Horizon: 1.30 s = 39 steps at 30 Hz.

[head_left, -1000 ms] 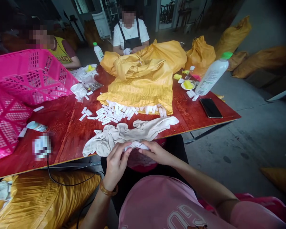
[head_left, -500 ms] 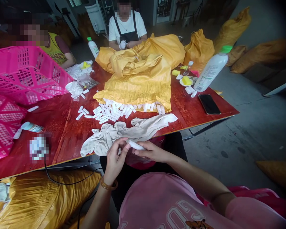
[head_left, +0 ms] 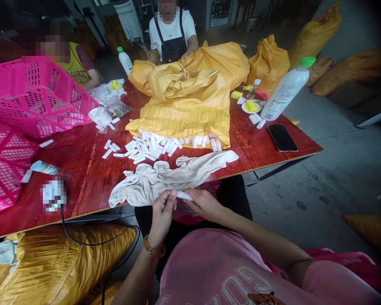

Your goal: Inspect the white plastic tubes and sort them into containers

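Just off the table's front edge, my left hand (head_left: pixel 165 206) and my right hand (head_left: pixel 207 206) hold a narrow white plastic piece (head_left: pixel 184 195) between them. The left thumb and fingers pinch its left end, while the right fingers close on its other end. Behind the hands, a crumpled off-white cloth (head_left: pixel 158 180) lies along the table edge. Beyond the cloth, similar small white pieces (head_left: pixel 144 148) lie in a loose pile at the mouth of a large yellow woven sack (head_left: pixel 187 116).
Pink plastic crates (head_left: pixel 51 93) stand at the left of the red table (head_left: pixel 82 169). A phone (head_left: pixel 282 137), a white bottle with a green cap (head_left: pixel 285 91) and yellow sponges (head_left: pixel 250 105) are at the right. Two people sit across the table. A full sack (head_left: pixel 73 258) stands below left.
My left hand has shifted slightly right and turned, its fingers now folded closer round the piece's end. The piece lies flatter. The person opposite has lowered their hands behind the sack.
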{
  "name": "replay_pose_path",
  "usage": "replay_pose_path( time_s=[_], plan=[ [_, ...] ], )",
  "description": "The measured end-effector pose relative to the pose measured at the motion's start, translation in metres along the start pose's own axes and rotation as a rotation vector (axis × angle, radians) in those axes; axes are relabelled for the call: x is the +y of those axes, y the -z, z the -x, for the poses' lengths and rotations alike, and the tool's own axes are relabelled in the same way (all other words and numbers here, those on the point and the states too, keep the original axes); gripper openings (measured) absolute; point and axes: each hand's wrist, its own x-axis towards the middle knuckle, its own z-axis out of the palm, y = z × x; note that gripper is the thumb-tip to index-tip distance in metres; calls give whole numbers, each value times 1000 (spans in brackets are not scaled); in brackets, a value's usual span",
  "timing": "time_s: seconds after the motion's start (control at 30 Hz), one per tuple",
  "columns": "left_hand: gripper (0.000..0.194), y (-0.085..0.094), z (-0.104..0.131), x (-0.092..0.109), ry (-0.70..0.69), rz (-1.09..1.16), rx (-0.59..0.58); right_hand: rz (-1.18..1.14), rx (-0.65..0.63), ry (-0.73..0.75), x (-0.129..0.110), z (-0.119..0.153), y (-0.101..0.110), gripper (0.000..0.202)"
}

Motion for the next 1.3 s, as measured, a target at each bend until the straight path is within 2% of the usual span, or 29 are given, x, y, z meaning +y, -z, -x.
replay_pose_path(
  time_s=[0.13, 0.2, 0.3, 0.37, 0.5, 0.53, 0.57, 0.63, 0.7, 0.77, 0.83, 0.93, 1.07, 1.17, 1.3],
  plan=[
    [39, -9, 3, -11, 53, 116, 75, 100, 39, -69, 2, 2, -9, 27],
    [41, -12, 5, -13, 22, 84, 115, -104, -9, -84, 2, 0, -8, 24],
    [43, -11, 9, -13, -51, -27, 107, -537, -182, -33, 3, -4, -5, 23],
    [40, -7, 12, -14, -77, -109, 49, -602, -202, -38, 5, -4, -4, 23],
    [9, 0, 12, -18, -61, -212, -190, -250, -60, -146, 11, 1, -12, 23],
    [12, 2, 11, -20, -49, -216, -253, -218, -50, -157, 13, 3, -14, 23],
    [19, 3, 11, -20, -32, -213, -313, -252, -55, -162, 15, 5, -16, 22],
    [22, 5, 8, -22, 7, -183, -406, -480, -101, -166, 18, 8, -19, 17],
    [10, 6, 6, -23, 9, -181, -428, -744, -178, -179, 20, 9, -18, 19],
    [9, 9, 5, -23, -50, -249, -393, -840, -248, -175, 20, 9, -13, 25],
    [15, 12, 4, -21, -127, -352, -362, -733, -283, -106, 20, 6, -4, 28],
    [15, 16, 3, -16, -193, -472, -380, -436, -315, 52, 17, -4, 11, 26],
    [12, 17, 3, -8, -183, -523, -421, -184, -359, 124, 13, -16, 20, 15],
    [13, 16, 6, -7, -156, -514, -438, -140, -353, 123, 13, -19, 13, 11],
    [13, 19, 8, -11, -154, -487, -447, -281, -316, 38, 16, -16, -2, 19]
  ],
)
